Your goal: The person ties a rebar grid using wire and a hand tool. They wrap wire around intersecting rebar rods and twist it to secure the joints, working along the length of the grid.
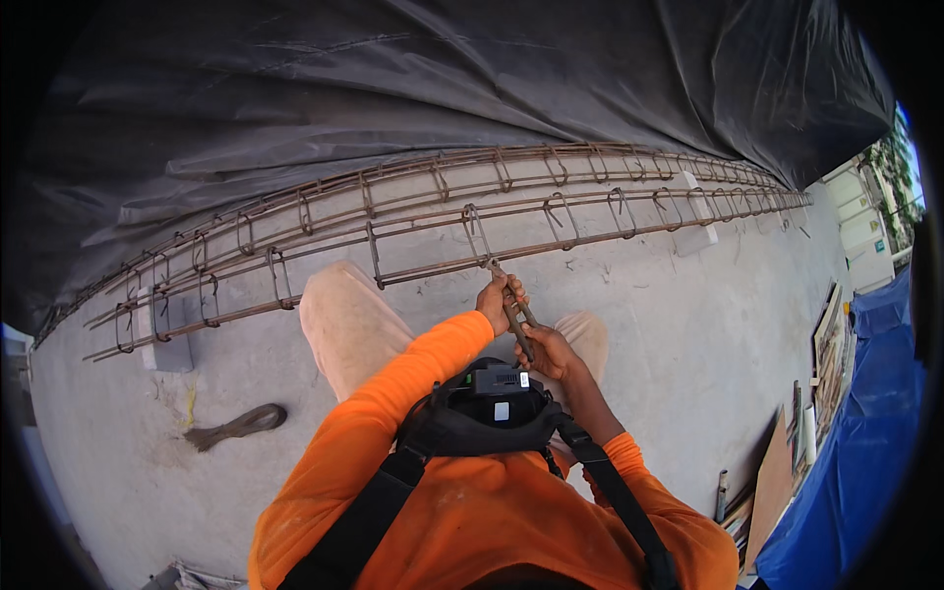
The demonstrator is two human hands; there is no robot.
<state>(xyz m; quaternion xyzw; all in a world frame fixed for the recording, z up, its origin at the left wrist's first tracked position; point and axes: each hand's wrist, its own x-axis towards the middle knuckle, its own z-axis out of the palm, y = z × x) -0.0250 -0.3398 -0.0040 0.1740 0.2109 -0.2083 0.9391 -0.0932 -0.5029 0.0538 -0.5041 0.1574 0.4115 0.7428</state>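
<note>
Before me lies a long rebar cage [431, 273] with square stirrups tied along its bars. A pair of metal pincers [521, 332] has its jaws at the lower front bar, where a stirrup [478, 230] meets it. My left hand [500, 301] is closed around the pincers near the jaws, its fingers partly over them. Lower down, my right hand [547, 352] grips the handle ends. Whether tie wire sits in the jaws cannot be told. A bundle of tie wire [240, 428] lies folded on the concrete floor to the left.
A second rebar cage [402, 171] runs behind the first, beside a black plastic sheet [310, 88]. Pale blocks [695, 237] [166, 350] support the cages. Wire scraps dot the floor. Boards [767, 487] and a blue tarpaulin [870, 435] lie at right.
</note>
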